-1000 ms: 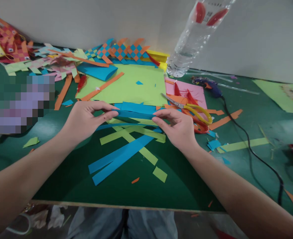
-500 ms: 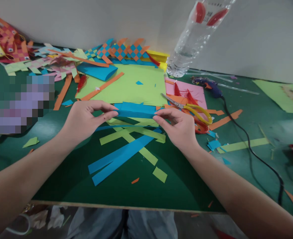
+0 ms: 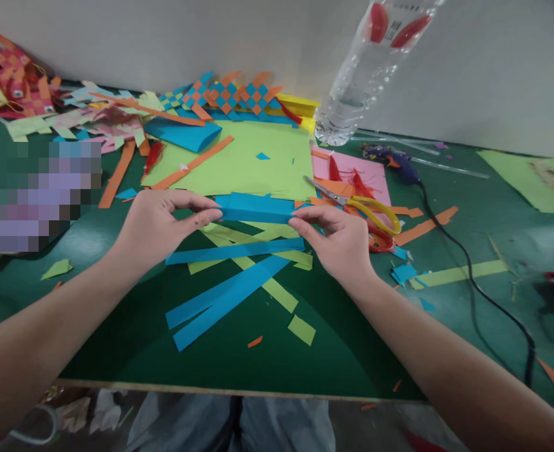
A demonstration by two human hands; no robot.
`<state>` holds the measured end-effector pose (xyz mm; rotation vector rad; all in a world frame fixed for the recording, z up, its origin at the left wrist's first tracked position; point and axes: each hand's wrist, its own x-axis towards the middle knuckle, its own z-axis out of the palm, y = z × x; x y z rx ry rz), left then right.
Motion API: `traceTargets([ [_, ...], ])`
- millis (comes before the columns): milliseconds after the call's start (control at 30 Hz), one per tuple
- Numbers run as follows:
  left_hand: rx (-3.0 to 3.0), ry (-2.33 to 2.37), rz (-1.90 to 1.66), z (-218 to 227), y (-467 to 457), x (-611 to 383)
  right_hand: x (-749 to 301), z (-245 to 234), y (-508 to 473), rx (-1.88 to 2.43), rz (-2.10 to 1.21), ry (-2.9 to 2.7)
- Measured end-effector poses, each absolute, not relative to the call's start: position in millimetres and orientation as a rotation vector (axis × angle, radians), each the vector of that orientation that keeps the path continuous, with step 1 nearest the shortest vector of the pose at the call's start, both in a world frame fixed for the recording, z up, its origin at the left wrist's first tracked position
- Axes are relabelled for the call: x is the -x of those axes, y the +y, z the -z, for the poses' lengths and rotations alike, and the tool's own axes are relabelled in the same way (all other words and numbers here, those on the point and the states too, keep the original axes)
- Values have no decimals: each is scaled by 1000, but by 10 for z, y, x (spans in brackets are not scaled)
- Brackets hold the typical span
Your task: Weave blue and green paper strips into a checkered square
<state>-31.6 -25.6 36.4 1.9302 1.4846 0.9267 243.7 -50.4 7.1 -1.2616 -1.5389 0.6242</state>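
Note:
My left hand (image 3: pixel 157 229) and my right hand (image 3: pixel 340 242) pinch the two ends of a folded blue paper piece (image 3: pixel 255 212), held level just above the green table (image 3: pixel 117 339). Fingers of both hands are closed on it. Under it lie loose blue paper strips (image 3: pixel 229 292) and lime green strips (image 3: pixel 258 251), crossing one another. One blue strip (image 3: pixel 234 251) lies flat right below the held piece.
Yellow-handled scissors (image 3: pixel 366 210) lie right of my right hand on pink paper (image 3: pixel 352 169). A lime green sheet (image 3: pixel 243 160), woven paper pieces (image 3: pixel 229 94) and a clear bottle (image 3: pixel 356 81) stand behind. A glue gun (image 3: pixel 394 160) with black cable (image 3: pixel 474 276) runs right.
A blue strip that hung edge-on beneath the held piece has dropped and now lies flat on the table. Both hands stayed almost still.

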Motion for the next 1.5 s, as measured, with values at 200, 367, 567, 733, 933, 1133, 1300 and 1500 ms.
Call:
traceTargets([
  [200, -1935, 1482, -937, -358, -257, 298, -2438, -91, -510, 1279, -579, -1547],
  [367, -1947, 1466, -920, -356, -247, 285, -2449, -85, -508, 1275, -560, -1544],
  [567, -1962, 1449, -861, -356, -224, 275, -2443, -106, -502, 1278, -575, -1570],
  [733, -2007, 1431, -844, -363, -221, 285, -2426, -124, -515, 1265, -566, -1554],
  [933, -2157, 1397, -742, -260, -203, 314, -2462, -41, -489, 1330, -624, -1621],
  [1133, -2450, 1313, -736, -145, -161, 358, -2463, -28, -461, 1387, -636, -1638],
  [1300, -2594, 1233, -758, -111, -162, 364, -2461, -46, -458, 1411, -640, -1638],
  [1500, -2796, 865, -708, -154, -214, 323, -2445, -44, -488, 1258, -422, -1875],
])
